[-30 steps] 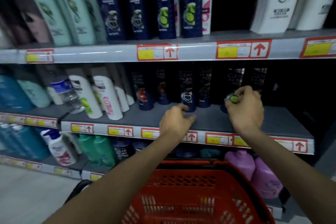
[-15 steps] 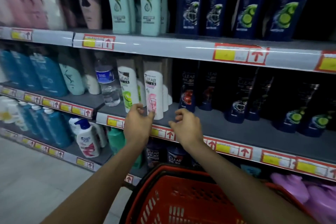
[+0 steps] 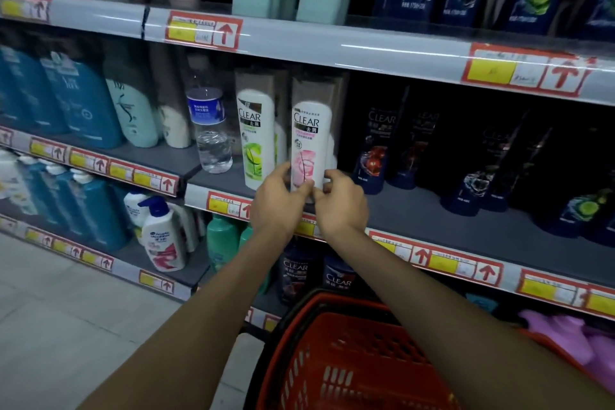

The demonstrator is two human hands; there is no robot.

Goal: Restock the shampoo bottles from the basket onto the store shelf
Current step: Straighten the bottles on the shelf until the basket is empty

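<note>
Shelf (image 3: 432, 220): middle tier, front edge runs right under my left hand (image 3: 276, 206) and right hand (image 3: 342, 206).
Basket (image 3: 349, 359): red, below both hands and nearer me, between my forearms.
Dark bottles (image 3: 372, 150): row on the shelf, starts just right of the right hand and runs off rightward.
Pink bottle (image 3: 311, 143): white CLEAR with a pink label, upright at the shelf front, rising from between the hands.
Green bottle (image 3: 256, 140): same type with a green label, upright, just beside the pink one, above the left hand.
Water bottle (image 3: 211, 130): clear with a blue label, further left of the left hand.
Hands: left thumb and fingers curl round the pink bottle's lower left side, right fingers curl onto its lower right corner. Both grip its base, fingertips nearly meeting in front. I can't tell whether the base sits on the shelf or is lifted.
</note>
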